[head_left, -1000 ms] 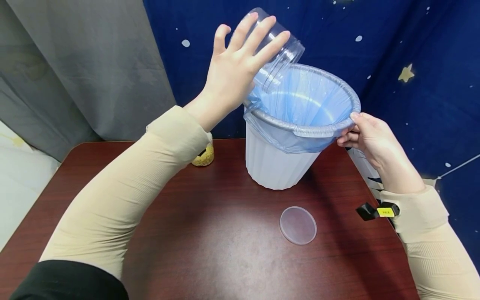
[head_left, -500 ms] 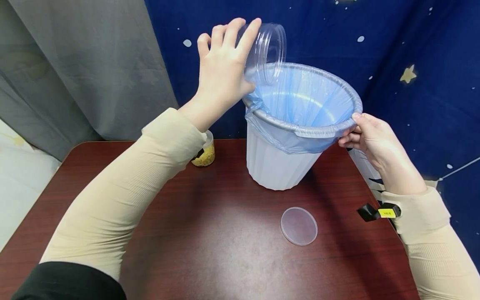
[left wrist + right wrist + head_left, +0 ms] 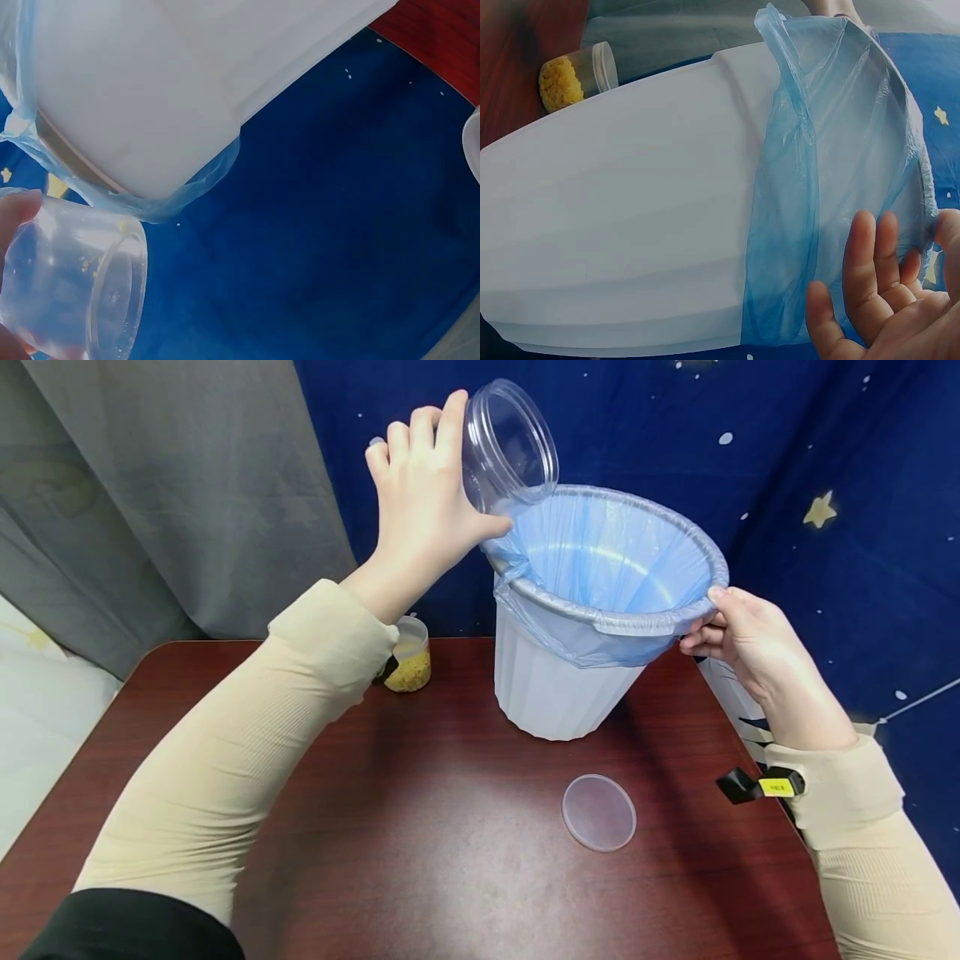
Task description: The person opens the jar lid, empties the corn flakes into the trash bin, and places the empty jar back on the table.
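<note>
Gripping one clear jar (image 3: pixel 495 452) above the left edge of one blue-lined bin (image 3: pixel 555 693), the left hand (image 3: pixel 423 493) has tipped the jar's mouth upward, so emptying seems nearly done. The right hand (image 3: pixel 757 643) pinches the bin's right edge; below, the counter (image 3: pixel 450 885) carries one lid (image 3: pixel 598 812) and one yellow-filled container (image 3: pixel 411 667).

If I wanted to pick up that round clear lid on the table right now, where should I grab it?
Probably by opposite edges of the lid's rim, from above and the near side: it lies flat, offering only a thin edge, and the bin stands just beyond it.
</note>
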Demonstrator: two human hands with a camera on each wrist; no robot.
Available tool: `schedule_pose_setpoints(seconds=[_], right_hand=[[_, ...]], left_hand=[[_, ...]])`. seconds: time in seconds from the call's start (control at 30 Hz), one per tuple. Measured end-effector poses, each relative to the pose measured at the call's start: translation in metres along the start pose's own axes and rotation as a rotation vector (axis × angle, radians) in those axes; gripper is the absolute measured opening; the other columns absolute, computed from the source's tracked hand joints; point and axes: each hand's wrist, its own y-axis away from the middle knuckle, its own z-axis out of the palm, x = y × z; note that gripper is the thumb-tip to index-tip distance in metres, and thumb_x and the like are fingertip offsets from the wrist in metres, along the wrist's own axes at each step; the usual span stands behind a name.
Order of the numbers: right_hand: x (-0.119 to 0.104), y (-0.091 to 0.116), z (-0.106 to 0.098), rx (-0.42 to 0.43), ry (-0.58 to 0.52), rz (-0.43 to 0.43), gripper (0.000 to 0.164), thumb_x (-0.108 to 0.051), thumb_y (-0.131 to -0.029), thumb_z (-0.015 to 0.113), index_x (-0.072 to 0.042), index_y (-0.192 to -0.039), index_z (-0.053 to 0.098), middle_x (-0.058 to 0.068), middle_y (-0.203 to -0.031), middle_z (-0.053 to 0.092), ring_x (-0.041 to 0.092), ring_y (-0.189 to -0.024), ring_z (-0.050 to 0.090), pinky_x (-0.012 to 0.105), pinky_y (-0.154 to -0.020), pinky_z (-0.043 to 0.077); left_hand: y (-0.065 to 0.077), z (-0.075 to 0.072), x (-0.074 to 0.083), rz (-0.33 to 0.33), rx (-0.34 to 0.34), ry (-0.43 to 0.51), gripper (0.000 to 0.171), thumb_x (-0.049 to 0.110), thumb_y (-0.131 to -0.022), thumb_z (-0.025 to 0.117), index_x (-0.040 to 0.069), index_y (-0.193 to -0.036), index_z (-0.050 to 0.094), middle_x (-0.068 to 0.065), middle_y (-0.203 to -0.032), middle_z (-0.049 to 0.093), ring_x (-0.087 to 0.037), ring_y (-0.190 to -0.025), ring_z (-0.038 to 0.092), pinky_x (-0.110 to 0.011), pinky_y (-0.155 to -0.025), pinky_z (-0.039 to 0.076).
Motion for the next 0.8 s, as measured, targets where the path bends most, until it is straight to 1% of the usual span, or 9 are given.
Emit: schedule_pose_setpoints(seconds=[0.17,0.23,0.47,0.67,0.8], right_hand=[[0.000,0.000,0.000,-0.003,0.002,-0.006,0.016,-0.018,-0.100,0.052,-0.004,-0.093,0.056,0.008,-0.071,0.064,0.018,-0.063,0.065,0.028,-0.065,0.054],[0.000,0.000,0.000,-0.001,0.003,-0.006,0.016,-0.018,-0.100,0.052,-0.004,-0.094,0.056,0.008,-0.071,0.063,0.018,-0.063,0.065,0.028,-0.065,0.054],[0.001,0.000,0.001,0.008,0.016,0.000,0.016,-0.019,-0.100,0.051,-0.004,-0.096,0.055,0.008,-0.070,0.063,0.019,-0.063,0.065,0.028,-0.065,0.054],[0.001,-0.001,0.000,0.009,0.015,-0.003,0.017,-0.019,-0.100,0.051,-0.004,-0.096,0.055,0.008,-0.071,0.063,0.019,-0.063,0.065,0.028,-0.065,0.054],[0.001,-0.001,-0.001,0.009,0.006,-0.004,0.016,-0.019,-0.100,0.051,-0.004,-0.095,0.055,0.008,-0.071,0.063,0.019,-0.063,0.065,0.028,-0.066,0.054]], left_hand=[[0.000,-0.004,-0.004,-0.070,-0.033,0.043,0.110,0.065,-0.066,0.073,0.018,-0.151,0.022,-0.006,-0.142,0.038,-0.026,-0.127,0.033,-0.042,-0.102,0.021],[0.000,-0.005,-0.006,-0.097,-0.040,0.063,0.111,0.066,-0.065,0.073,0.018,-0.151,0.023,-0.005,-0.142,0.039,-0.026,-0.126,0.033,-0.041,-0.100,0.022],[0.005,-0.008,-0.017,-0.175,-0.062,0.172,0.110,0.071,-0.062,0.072,0.019,-0.149,0.027,-0.002,-0.140,0.042,-0.021,-0.127,0.035,-0.040,-0.099,0.024],[0.013,-0.010,-0.026,-0.226,-0.084,0.234,0.109,0.070,-0.062,0.071,0.018,-0.148,0.029,-0.001,-0.140,0.044,-0.021,-0.126,0.038,-0.041,-0.099,0.026],[0.019,-0.009,-0.033,-0.241,-0.092,0.284,0.106,0.068,-0.064,0.072,0.018,-0.148,0.030,0.001,-0.140,0.044,-0.019,-0.127,0.037,-0.041,-0.100,0.025]])
